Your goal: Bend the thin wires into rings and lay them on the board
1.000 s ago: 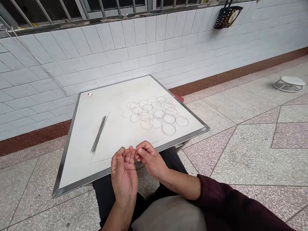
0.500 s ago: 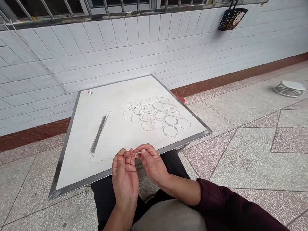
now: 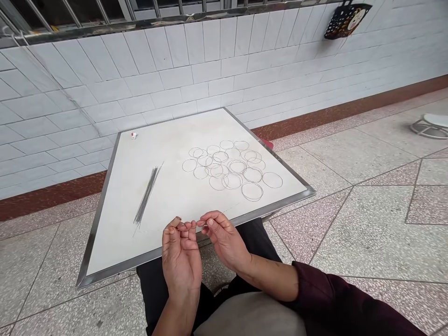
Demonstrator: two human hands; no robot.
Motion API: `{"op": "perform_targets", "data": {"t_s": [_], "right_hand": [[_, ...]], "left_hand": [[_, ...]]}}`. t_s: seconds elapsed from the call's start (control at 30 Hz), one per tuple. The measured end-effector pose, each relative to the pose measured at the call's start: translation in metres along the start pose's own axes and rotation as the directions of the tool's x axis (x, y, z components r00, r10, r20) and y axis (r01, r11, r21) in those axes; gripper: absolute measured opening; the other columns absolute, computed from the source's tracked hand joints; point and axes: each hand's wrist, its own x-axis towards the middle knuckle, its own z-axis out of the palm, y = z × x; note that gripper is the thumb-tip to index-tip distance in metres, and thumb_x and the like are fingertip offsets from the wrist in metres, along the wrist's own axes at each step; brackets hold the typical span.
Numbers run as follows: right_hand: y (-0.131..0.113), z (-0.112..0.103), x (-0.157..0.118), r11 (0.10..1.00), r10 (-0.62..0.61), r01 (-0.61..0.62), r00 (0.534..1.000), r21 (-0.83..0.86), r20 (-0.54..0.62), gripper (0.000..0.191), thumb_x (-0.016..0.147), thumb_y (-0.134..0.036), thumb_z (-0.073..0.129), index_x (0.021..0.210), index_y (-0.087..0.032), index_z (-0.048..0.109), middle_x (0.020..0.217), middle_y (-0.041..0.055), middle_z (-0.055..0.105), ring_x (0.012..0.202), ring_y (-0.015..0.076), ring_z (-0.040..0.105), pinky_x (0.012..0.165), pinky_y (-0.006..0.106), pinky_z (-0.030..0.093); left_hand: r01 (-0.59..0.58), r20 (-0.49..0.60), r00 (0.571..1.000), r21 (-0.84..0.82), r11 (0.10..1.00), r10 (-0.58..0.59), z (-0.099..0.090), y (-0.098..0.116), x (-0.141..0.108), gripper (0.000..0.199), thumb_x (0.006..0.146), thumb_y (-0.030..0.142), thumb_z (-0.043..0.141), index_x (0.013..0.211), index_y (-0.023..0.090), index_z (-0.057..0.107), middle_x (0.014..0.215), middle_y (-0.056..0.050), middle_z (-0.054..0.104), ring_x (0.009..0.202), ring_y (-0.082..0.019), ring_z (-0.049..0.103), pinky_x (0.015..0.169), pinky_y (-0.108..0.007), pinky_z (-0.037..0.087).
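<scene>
Wire rings (image 3: 228, 167): a wide cluster right of the middle of the frame, flat on the surface (image 3: 178, 140), many overlapping, so no sure count. They look like the finished share.
Straight wires (image 3: 147, 193): a narrow, slanting bundle left of the middle of the frame, well apart from the rings, with some ends straying at its top and bottom. None of it is bent round, so I take it as the share left; how many pieces it holds cannot be told.
Thin wire (image 3: 154, 231): lower centre of the frame, held at the near edge of the surface; it seems to run out past the fingers on both sides, very faint against the white. I can make out no closed loop in it, so I judge this piece unfinished.
Left hand (image 3: 182, 261): palm up, thumb against the index finger, apparently pinching the wire; a tan wrap (image 3: 175, 221) sits on one finger.
Right hand (image 3: 227, 240): thumb and index finger together, seemingly clamped on the same wire, fingertips just beside those of the left.
Rings against bundle: by my reading, well under way, with many rings made, one piece being worked and a stock of straight lengths remaining.
</scene>
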Motion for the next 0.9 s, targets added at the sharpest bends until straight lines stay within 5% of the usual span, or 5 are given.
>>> {"op": "perform_targets", "data": {"t_s": [0.33, 0.5, 0.67, 0.9], "right_hand": [[-0.007, -0.006, -0.008, 0.996, 0.000, 0.014, 0.988, -0.089, 0.154, 0.026, 0.093, -0.046, 0.061, 0.103, -0.023, 0.068, 0.091, 0.0037, 0.070, 0.086, 0.0159, 0.061, 0.087, 0.034, 0.047], [-0.010, -0.005, -0.012, 0.994, -0.010, 0.030, 0.982, -0.102, 0.187, 0.022, 0.094, -0.043, 0.061, 0.101, -0.024, 0.067, 0.090, 0.0031, 0.068, 0.089, 0.0160, 0.062, 0.089, 0.034, 0.048], [-0.018, 0.004, -0.015, 0.997, 0.022, -0.031, 0.990, 0.066, 0.140, 0.023, 0.089, -0.045, 0.067, 0.101, -0.025, 0.068, 0.087, 0.0018, 0.064, 0.087, 0.0162, 0.062, 0.092, 0.037, 0.048], [-0.026, 0.009, -0.017, 0.992, 0.005, -0.020, 0.992, 0.124, 0.123, 0.033, 0.092, -0.044, 0.063, 0.120, -0.027, 0.067, 0.072, -0.0017, 0.051, 0.071, 0.0136, 0.053, 0.082, 0.036, 0.051]], "left_hand": [[0.046, 0.070, 0.997, -0.025, 0.999, -0.044, 0.002, 0.011, -0.003, 0.016, 0.082, 0.027, 0.074, 0.095, 0.017, 0.071, 0.069, 0.004, 0.053, 0.059, -0.007, 0.047, 0.064, -0.020, 0.049], [0.080, 0.134, 0.988, 0.004, 0.997, -0.080, -0.001, 0.019, -0.006, 0.012, 0.083, 0.027, 0.073, 0.089, 0.017, 0.070, 0.070, 0.004, 0.053, 0.054, -0.006, 0.043, 0.061, -0.021, 0.049], [0.088, 0.131, 0.987, 0.009, 0.996, -0.089, -0.001, 0.022, -0.009, 0.010, 0.082, 0.025, 0.073, 0.083, 0.017, 0.068, 0.070, 0.003, 0.054, 0.058, -0.008, 0.047, 0.066, -0.022, 0.053], [0.156, 0.183, 0.971, 0.007, 0.988, -0.155, 0.000, 0.022, -0.012, 0.010, 0.086, 0.026, 0.069, 0.081, 0.018, 0.065, 0.068, 0.003, 0.049, 0.058, -0.009, 0.044, 0.061, -0.025, 0.051]]}}
